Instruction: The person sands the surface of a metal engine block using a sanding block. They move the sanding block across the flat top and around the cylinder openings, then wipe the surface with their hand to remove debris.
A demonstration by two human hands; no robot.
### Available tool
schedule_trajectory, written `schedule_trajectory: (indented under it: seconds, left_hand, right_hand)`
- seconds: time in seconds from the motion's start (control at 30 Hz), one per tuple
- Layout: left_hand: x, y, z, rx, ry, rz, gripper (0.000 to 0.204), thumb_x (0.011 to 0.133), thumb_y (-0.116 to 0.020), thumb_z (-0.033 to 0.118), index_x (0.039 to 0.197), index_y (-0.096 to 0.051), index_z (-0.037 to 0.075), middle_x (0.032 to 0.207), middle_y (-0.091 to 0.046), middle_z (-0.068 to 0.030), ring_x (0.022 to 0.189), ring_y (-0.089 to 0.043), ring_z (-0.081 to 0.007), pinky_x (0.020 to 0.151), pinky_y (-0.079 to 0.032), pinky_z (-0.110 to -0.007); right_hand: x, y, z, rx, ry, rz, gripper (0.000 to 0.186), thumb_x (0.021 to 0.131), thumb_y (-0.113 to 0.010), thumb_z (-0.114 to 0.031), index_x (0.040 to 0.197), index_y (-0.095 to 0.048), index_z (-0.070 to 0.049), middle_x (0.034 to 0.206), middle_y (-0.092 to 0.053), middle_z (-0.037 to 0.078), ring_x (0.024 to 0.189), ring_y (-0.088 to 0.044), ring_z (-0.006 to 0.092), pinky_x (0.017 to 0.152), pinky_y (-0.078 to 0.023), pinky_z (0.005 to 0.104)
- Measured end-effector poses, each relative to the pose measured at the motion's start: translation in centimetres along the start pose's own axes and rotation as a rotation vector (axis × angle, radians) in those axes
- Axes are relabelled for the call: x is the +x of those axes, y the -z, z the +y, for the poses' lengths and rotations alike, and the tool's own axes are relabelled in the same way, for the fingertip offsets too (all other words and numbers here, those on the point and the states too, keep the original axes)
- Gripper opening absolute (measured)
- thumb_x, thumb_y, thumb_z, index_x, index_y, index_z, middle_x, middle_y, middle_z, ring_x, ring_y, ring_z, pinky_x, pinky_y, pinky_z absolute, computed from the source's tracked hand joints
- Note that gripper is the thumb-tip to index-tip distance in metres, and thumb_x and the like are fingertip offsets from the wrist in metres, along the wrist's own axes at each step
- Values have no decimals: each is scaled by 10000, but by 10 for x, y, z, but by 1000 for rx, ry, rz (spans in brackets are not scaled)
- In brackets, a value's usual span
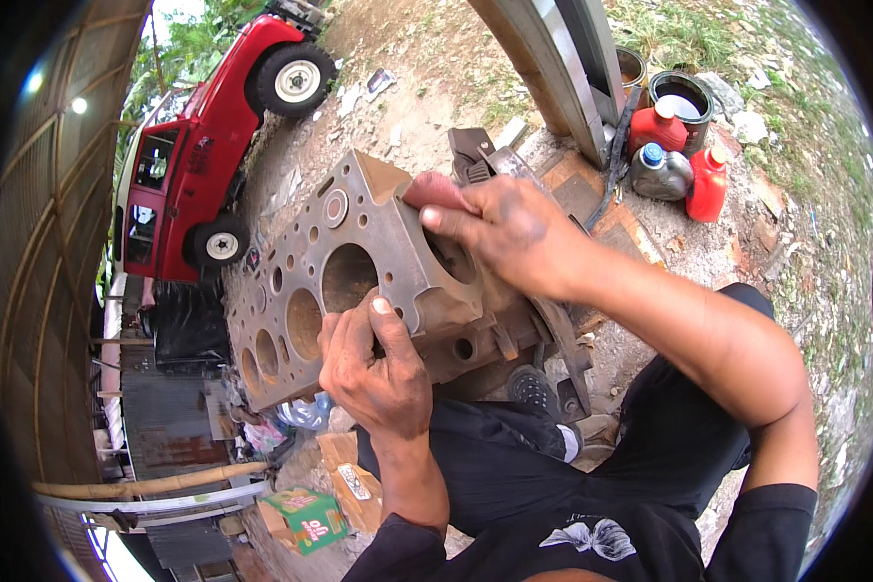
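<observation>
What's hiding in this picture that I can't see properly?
Head view: engine block's underside, hidden by the block itself.
Head view: part of the rightmost bore, covered by the right hand.
Head view: part of the reddish pad, within its grip.
Head view: red car's far side, blocked by its body.

We see a bare left hand [378, 373] and a bare right hand [519, 228], a dark smudge [526, 225] marking the back of the latter, just behind its fingers. Well below the left fingers, we make out a black shirt [640, 519] with short sleeves [771, 524] and a pale, winged-looking print [589, 538] under tiny lettering. Nearer those fingers, to their lower right, we find black trousers [475, 456], a white sock [571, 443] and a dark, light-flecked shoe [535, 390].
</observation>
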State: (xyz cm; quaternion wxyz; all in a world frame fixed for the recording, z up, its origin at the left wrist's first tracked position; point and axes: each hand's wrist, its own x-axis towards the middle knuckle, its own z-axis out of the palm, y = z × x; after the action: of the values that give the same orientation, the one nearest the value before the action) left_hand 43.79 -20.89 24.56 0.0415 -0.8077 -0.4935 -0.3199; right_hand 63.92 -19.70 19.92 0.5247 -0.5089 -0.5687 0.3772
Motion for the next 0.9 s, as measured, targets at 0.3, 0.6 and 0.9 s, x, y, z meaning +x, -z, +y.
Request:
schedule_trajectory:
  seconds: [0.3,0.6,0.9]
  left_hand:
    - [3,-2,-8,-43,-53,61,308,1092,-612,151,909,-731,-66,685,-580,-137,676,-531,-264,654,-453,-444]
    - [0,3,-17,-65,-68,18,334,1108,-601,179,969,-771,-72,717,-631,-116,713,-535,-232,676,-461,-405]
    - [-3,6,-15,-69,-52,5,287,1093,-604,161,1122,-809,-38,839,-748,-124,772,-640,-258,742,-524,-401]
  right_hand:
    - [16,-15,29,-41,55,65,415,1114,-639,-393,1283,-758,-33,888,-721,286,821,-734,356,797,-565,453]
    - [34,-3,55,-12,-95,58,562,1101,-620,-505,1110,-769,37,1010,-771,296,1057,-761,434,942,-564,509]
    - [32,31,26,632,-287,366,321,1120,-677,-334,1222,-750,-39,1044,-782,4,801,-610,38,671,-483,229]
